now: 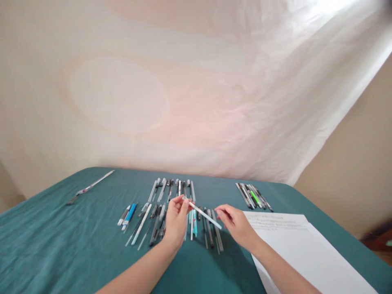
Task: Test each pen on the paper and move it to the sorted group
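My left hand (177,218) is closed in a pinch on a white pen (203,213), which it holds slanted above the table. My right hand (236,223) has its fingers curled at the pen's lower right end and touches or grips that tip. Under both hands lies a row of several pens (159,222) on the teal tablecloth (61,237). A second row of several pens (171,188) lies just beyond the hands.
A separate bunch of pens (253,196), one with green on it, lies at the back right. White paper sheets (303,249) with some writing lie at the right. A long thin pen (92,186) rests at the far left. A white cloth backdrop (183,90) hangs behind the table.
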`<state>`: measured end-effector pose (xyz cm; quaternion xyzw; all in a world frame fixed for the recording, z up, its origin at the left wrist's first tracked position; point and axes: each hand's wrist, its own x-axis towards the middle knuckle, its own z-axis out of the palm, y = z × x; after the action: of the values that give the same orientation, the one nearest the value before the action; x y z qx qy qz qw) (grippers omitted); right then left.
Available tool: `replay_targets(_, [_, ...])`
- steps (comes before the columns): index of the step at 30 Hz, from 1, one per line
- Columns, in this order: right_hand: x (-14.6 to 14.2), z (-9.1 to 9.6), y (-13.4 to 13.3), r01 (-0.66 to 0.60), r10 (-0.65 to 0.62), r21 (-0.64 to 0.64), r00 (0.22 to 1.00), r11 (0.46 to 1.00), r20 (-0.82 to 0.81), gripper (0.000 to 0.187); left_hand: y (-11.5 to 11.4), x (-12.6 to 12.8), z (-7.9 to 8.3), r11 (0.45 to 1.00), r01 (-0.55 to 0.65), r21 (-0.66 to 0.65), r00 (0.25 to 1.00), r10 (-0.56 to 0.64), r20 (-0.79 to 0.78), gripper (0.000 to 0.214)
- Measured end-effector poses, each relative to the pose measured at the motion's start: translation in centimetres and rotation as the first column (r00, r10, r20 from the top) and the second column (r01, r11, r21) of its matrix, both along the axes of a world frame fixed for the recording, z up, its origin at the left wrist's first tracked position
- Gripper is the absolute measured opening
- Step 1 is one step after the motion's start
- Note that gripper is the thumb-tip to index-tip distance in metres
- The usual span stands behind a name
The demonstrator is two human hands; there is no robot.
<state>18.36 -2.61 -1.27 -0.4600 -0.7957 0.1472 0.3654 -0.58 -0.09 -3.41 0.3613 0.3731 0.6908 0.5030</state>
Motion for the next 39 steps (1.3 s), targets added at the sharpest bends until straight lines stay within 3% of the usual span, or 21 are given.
replay_targets(2, [0.2,1.1,-0.2,-0.024,0.023,-0.176,1.000,0.984,-0.005,0.031,0.2,-0.2,-0.2,0.999,-0.034,-0.005,0.999,0.034,-0.013,0.036])
replay_targets(4, [0.4,2.0,-0.5,-0.049,0.060,-0.238,0.998,0.970,0.037,0.027,0.2,-0.2,-0.4,0.999,-0.036,-0.003,0.999,0.036,-0.026,0.035])
replay_targets(7, [0.4,2.6,-0.9,-0.037,0.063,-0.230,0.993,0.972,0.104,0.019,0.0,0.0,-0.6,1.000,-0.015,0.004,0.999,0.015,-0.044,0.034])
replay_targets(14, [1.2,1.8,-0.2,-0.012,0.049,-0.174,0.976,0.985,0.211,0.019,-0.2,0.1,-0.7,1.000,0.011,0.028,0.993,-0.008,-0.120,0.034])
replay_targets(17, [3.3,1.5,1.5,0.169,-0.119,-0.126,0.936,0.977,0.331,0.021,-0.3,0.0,-0.8,0.999,-0.014,0.047,0.983,0.023,-0.181,0.036])
replay_targets(20, [7.1,1.1,3.5,0.453,-0.392,-0.041,0.812,0.891,0.433,0.026,-0.4,0.0,-1.2,0.999,0.020,0.045,0.963,-0.008,-0.269,0.036])
replay_targets(23, [11.6,0.5,4.7,0.674,-0.600,0.026,0.639,0.739,0.482,0.031,-0.5,0.0,-1.6,0.995,0.029,0.096,0.925,0.010,-0.380,0.029])
replay_targets(26, [15.4,-0.5,5.0,0.803,-0.697,0.057,0.478,0.594,0.534,0.030,-0.8,0.1,-1.5,0.978,0.031,0.207,0.871,0.075,-0.485,0.014])
replay_targets(28, [17.1,-1.3,4.9,0.849,-0.715,0.051,0.409,0.526,0.567,0.030,-1.1,0.1,-1.3,0.967,0.057,0.249,0.838,0.089,-0.538,0.010])
replay_targets(32, [18.7,-2.9,5.0,0.883,-0.699,0.010,0.364,0.469,0.615,0.028,-1.6,0.2,-1.0,0.956,0.101,0.275,0.804,0.084,-0.588,0.009])
replay_targets(39, [19.2,-4.0,5.6,0.887,-0.678,-0.011,0.360,0.461,0.641,0.028,-1.6,0.1,-0.8,0.956,0.094,0.276,0.801,0.092,-0.591,0.008])
